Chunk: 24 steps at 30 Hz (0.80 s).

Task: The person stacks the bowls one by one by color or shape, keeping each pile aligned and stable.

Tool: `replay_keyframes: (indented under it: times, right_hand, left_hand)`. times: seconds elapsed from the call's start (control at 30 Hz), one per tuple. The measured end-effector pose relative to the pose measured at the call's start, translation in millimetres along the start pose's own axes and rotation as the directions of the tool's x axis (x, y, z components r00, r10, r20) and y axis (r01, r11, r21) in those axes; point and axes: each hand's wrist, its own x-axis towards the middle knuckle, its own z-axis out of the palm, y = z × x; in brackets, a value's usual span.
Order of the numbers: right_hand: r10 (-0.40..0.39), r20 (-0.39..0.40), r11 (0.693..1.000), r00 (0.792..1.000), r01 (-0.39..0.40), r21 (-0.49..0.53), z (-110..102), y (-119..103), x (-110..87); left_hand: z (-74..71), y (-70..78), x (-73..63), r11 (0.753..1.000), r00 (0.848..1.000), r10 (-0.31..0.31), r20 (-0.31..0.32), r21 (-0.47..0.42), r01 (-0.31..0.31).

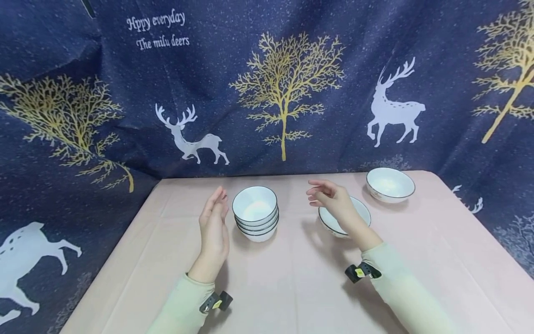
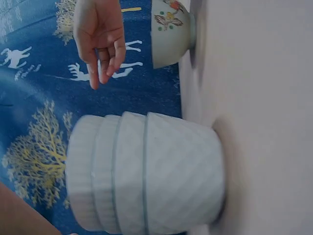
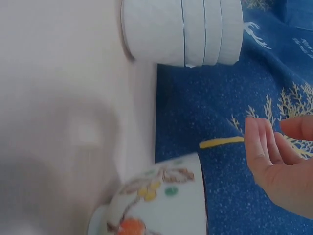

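Note:
A nested stack of white bowls (image 1: 255, 208) with dark rims and a textured outside stands left of the table's middle. My left hand (image 1: 214, 227) is upright just beside its left side, fingers straight and palm turned inward, holding nothing. Over the left part of a wider bowl (image 1: 359, 211) hangs my right hand (image 1: 333, 202), its fingers loosely bent with nothing between them. The right wrist view shows that bowl's painted flowers (image 3: 146, 191) and my relaxed right fingers above its rim. In the left wrist view the stack (image 2: 146, 171) consists of several bowls.
Another wide bowl (image 1: 390, 184) sits at the back right, behind the one under my right hand. A pale pink cloth (image 1: 275, 287) covers the table. Behind it hangs a dark blue curtain (image 1: 258, 157) printed with deer and golden trees.

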Motion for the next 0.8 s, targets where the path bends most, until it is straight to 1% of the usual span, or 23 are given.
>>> replay_keyframes:
  times: [0.1,0.2,0.3,0.4,0.5,0.63,0.8]
  right_hand:
    - [-0.032,-0.013,0.999,0.999,0.032,0.016,-6,0,-1.6]
    - [-0.060,-0.022,0.998,0.998,0.061,0.036,-11,0,-3.2]
    - [-0.082,-0.028,0.996,0.996,0.083,0.043,-17,0,-4.1]
    - [-0.097,-0.038,0.994,0.995,0.098,0.037,-24,1,-5.4]
    - [-0.104,-0.059,0.994,0.993,0.106,0.033,-31,2,-6.6]
    - [-0.114,-0.084,0.993,0.990,0.117,0.032,-41,3,-9.1]
    - [-0.140,-0.108,0.988,0.984,0.146,0.056,-54,5,-13.3]
  left_hand:
    - [6.8,5.5,-3.8,0.998,0.999,0.053,-0.003,-0.022,-0.053]
    - [14.0,10.5,-7.6,0.995,0.996,0.091,0.016,-0.037,-0.090]
    - [22.8,14.5,-11.8,0.992,0.992,0.120,0.043,-0.053,-0.118]
    - [33.9,16.4,-15.9,0.988,0.988,0.136,0.078,-0.083,-0.129]
    - [45.2,16.6,-19.1,0.986,0.984,0.138,0.112,-0.109,-0.126]
    - [59.3,13.2,-23.0,0.986,0.980,0.124,0.155,-0.132,-0.104]
    - [76.1,5.5,-30.0,0.991,0.971,0.092,0.223,-0.118,-0.067]
